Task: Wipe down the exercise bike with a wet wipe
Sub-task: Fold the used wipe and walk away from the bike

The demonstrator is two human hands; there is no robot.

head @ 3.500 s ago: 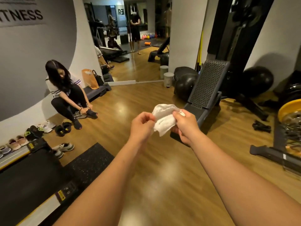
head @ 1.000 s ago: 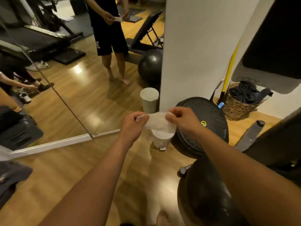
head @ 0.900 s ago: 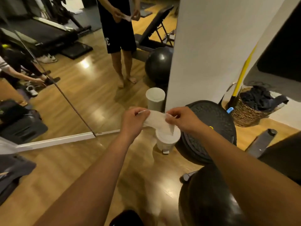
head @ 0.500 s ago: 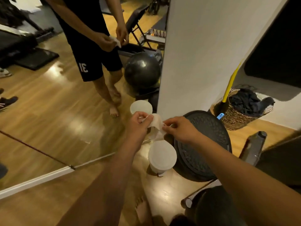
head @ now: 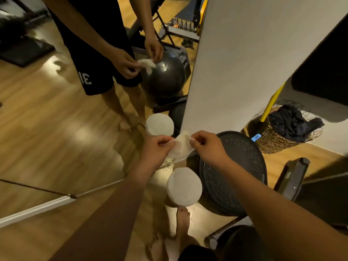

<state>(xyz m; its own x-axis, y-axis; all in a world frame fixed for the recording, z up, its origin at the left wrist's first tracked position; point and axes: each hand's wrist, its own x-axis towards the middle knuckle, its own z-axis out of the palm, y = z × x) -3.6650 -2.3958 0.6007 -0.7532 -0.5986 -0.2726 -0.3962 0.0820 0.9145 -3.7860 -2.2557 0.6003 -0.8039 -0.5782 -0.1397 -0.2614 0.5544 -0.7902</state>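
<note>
- Since half a second ago the view has come closer and looks more steeply down, so the small white bin (head: 184, 187) now lies lower in the picture, below the two hands instead of just under them.
- Both hands hold the wet wipe (head: 179, 147) out in front of the body, above the wooden floor (head: 56, 140).
- Left hand (head: 156, 152): thumb and fingers are pinched together on the left edge of the wipe.
- Right hand (head: 208, 147): its fingers are also closed on the wipe, at the upper right edge.
- Between the two hands the wipe is crumpled and partly spread, and it hangs a little downward.
- Just right of the bin a round dark balance disc (head: 243, 166) leans near the white pillar (head: 235, 63).
- Behind it stands a woven basket (head: 273, 137) with dark cloth inside, and a yellow pole (head: 273, 101) is beside the basket.
- A bare foot (head: 182, 221) of the person shows on the floor, close under the bin.
- At the left a wall mirror (head: 56, 91) reflects the same person in black shorts with the wipe, a grey exercise ball and the bin.
- No exercise bike can be told in this view.
</note>
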